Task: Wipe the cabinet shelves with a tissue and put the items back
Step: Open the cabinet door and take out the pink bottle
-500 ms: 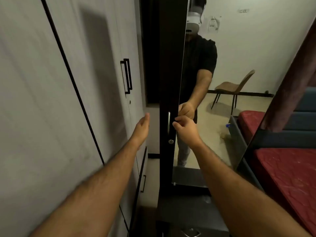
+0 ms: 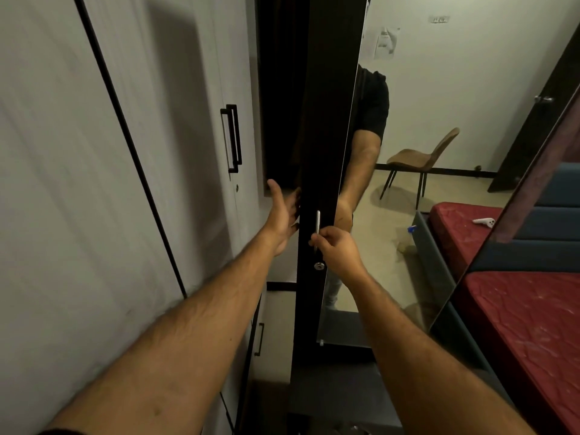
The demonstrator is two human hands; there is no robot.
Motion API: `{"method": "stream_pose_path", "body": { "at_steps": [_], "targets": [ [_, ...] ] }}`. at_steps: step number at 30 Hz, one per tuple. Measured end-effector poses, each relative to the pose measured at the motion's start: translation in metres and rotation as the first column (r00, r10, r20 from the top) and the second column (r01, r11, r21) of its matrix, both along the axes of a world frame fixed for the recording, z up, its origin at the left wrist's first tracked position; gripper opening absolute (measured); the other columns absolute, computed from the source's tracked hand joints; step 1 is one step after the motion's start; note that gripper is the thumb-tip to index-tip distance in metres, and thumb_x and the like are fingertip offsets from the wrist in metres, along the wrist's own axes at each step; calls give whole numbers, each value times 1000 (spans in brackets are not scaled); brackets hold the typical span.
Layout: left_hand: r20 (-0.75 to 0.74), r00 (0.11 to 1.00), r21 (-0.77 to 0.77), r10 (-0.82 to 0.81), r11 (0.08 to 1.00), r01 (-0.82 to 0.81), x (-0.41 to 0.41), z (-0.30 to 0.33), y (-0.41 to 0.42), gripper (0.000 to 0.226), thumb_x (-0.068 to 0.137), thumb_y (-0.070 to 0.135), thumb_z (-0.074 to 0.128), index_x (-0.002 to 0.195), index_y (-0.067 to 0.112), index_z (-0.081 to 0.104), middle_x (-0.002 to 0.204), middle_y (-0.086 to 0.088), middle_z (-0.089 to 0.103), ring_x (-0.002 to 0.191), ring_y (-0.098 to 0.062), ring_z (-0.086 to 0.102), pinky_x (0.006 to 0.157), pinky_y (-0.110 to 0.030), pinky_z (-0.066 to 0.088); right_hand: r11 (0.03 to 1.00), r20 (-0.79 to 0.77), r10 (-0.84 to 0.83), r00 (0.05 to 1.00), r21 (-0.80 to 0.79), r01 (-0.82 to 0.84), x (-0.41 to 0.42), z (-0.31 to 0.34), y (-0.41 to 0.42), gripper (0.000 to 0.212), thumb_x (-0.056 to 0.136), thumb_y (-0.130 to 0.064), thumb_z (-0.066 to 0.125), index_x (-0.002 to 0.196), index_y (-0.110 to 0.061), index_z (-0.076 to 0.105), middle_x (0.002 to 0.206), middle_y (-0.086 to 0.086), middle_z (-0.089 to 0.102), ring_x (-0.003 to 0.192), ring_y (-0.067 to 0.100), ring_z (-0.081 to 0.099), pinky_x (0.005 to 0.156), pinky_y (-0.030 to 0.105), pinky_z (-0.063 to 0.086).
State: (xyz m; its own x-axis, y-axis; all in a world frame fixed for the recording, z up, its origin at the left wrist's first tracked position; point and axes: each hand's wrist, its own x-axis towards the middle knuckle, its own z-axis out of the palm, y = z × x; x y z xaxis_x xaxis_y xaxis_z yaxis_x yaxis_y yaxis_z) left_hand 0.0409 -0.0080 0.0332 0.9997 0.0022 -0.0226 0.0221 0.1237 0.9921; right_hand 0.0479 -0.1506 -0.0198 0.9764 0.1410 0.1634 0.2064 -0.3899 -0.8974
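Door swung wider; right hand now pinching handle, left hand open at door edge. Door stiff, prob. heavy w/ mirror; pull by handle.

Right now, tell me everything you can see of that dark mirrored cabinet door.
The mirrored door is tall, dark and glossy, with mirror glass on its outer face. It stands partly open. A slim metal handle runs vertically above a round keyhole. The right hand pinches the handle; the left hand, fingers straight, touches its left edge.
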Motion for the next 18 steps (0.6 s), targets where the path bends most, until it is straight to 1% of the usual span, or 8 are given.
{"method": "stream_pose_path", "body": {
  "at_steps": [3,5,9,11,13,15,16,18],
  "targets": [
    [39,999,15,-38,999,37,-5,2,-6,96,77,84,-9,151,37,29,154,0,38,144,-21,29,120,-50,14,1000,7,-5,1000,18,5,-3,-3,0,17,95,-25,57,92,-11,67,81,9,67,68,16,63,53,20,49],
    [50,998,12,-49,999,48,-7,0,-9,95,76,84,-9,151,39,27,156,3,34,146,-20,24,120,-48,10,999,11,-8,1000,37,7,-7,-4,0,16,95,-24,57,92,-12,66,82,9,68,71,18,65,57,26,53],
    [91,996,19,-26,1000,25,-15,-7,-18,87,81,77,-10,149,38,30,154,4,38,143,-16,30,117,-45,15,996,6,-3,1000,87,3,-19,-8,-3,14,96,-24,56,93,-13,65,84,6,68,70,14,64,51,16,49],
    [111,993,49,-27,999,22,-21,-10,-21,86,81,77,-7,148,39,31,152,4,39,137,-12,35,113,-42,20,995,18,4,1000,99,-6,-25,-10,-6,15,96,-25,56,95,-12,65,84,6,67,71,15,65,51,17,49],
    [116,993,117,-12,993,-2,-27,-13,-22,77,88,71,1,149,35,30,152,2,39,135,-11,37,111,-37,25,995,38,13,999,101,-17,-30,-12,-8,15,96,-25,56,96,-13,65,85,6,68,74,17,67,55,21,53],
    [131,991,211,38,975,-66,-34,-16,-22,56,101,53,19,149,27,33,148,2,43,137,-15,38,107,-27,31,993,46,27,999,113,-32,-37,-14,-10,14,96,-26,56,96,-14,65,87,5,68,77,18,68,60,28,57],
    [157,985,242,66,965,-103,-39,-17,-21,47,104,42,31,146,23,38,142,3,49,134,-17,44,103,-25,37,992,41,38,998,123,-43,-42,-14,-12,14,96,-25,56,97,-15,65,89,5,68,79,18,68,62,31,58],
    [206,973,301,106,939,-166,-47,-18,-17,38,102,30,46,138,18,49,129,2,59,123,-16,55,99,-30,48,990,25,63,998,128,-65,-52,-15,-17,12,96,-25,55,99,-17,64,93,3,68,83,16,68,65,30,58]
  ]
}}
